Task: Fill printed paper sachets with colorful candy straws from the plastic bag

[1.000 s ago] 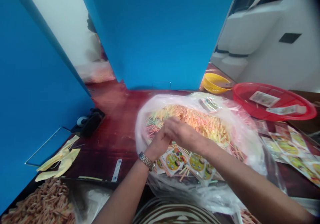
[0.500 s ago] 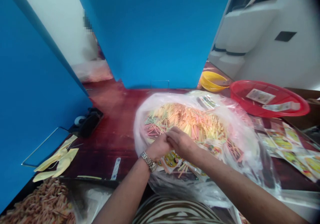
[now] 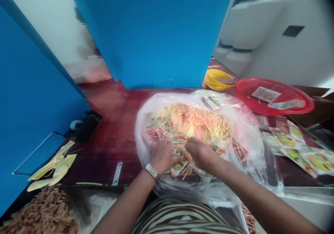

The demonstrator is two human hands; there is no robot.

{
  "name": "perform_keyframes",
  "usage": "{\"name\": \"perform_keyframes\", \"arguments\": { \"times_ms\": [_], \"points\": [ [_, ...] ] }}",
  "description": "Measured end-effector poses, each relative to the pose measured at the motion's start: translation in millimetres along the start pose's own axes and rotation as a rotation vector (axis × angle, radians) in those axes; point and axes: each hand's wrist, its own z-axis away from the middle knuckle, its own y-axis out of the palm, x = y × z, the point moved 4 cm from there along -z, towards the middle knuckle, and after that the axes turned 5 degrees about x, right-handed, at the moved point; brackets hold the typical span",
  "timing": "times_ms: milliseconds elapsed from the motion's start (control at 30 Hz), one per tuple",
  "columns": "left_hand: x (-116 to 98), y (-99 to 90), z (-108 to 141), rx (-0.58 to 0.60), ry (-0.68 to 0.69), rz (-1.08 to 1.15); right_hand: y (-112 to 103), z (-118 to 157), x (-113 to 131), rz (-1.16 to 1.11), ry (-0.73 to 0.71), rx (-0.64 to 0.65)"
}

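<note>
Left hand (image 3: 161, 156): half-curled, mid-frame, can't tell its hold
Right hand (image 3: 203, 153): loosely curled, contents hidden
Thin pastel-coloured sticks (image 3: 184, 118): probably brittle, so handle gently

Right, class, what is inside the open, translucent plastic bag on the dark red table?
The bag holds thin pastel-coloured sticks and small printed packets. The left hand and right hand cover some contents; whatever lies beneath the top layer is hidden.
</note>
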Motion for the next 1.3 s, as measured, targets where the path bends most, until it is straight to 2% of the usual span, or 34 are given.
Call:
{"name": "perform_keyframes", "arguments": {
  "times_ms": [100,200,300,433,567,633,733,800,900,1000,1067,1167,1300],
  "points": [
    [7.5,7.3,-8.7,0.061,0.011,0.075,-2.4,-2.4,3.8,-0.102,-0.030,-0.102],
    [13.9,2.6,-13.6,0.087,0.045,0.098,18.6,-5.6,7.5,-0.076,-0.035,0.000],
    [12.1,1.1,-13.6,0.060,0.051,0.105,40.1,-6.0,7.8,-0.072,-0.026,0.061],
    [10.7,6.6,-15.4,-0.022,0.033,0.147,42.7,-2.6,6.1,-0.120,-0.039,0.007],
    [7.5,7.1,-14.9,-0.047,0.222,0.122,46.7,2.5,8.5,-0.130,-0.013,-0.013],
    [5.5,5.2,-8.5,-0.118,0.234,0.054,54.5,4.0,10.6,-0.131,0.014,-0.021],
    [1.2,4.6,6.3,-0.286,0.159,0.040,64.3,4.5,12.2,-0.134,0.031,-0.047],
    [-1.5,7.5,12.9,-0.349,0.121,0.052,64.0,4.6,11.9,-0.143,0.010,-0.074],
    [0.0,11.4,11.1,-0.314,0.087,0.088,43.5,8.1,8.8,-0.173,-0.035,-0.246],
    [6.5,5.4,4.3,-0.263,0.101,0.224,5.2,16.8,3.7,-0.191,-0.032,-0.523],
    [8.6,-3.9,2.8,-0.269,0.172,0.326,-18.7,21.1,3.2,-0.163,-0.046,-0.624],
    [7.7,-15.6,5.3,-0.276,0.290,0.408,-42.4,21.3,6.3,-0.084,-0.123,-0.636],
    [6.2,-18.8,11.5,-0.317,0.358,0.428,-50.0,15.3,9.9,-0.007,-0.256,-0.548]
  ]
}}
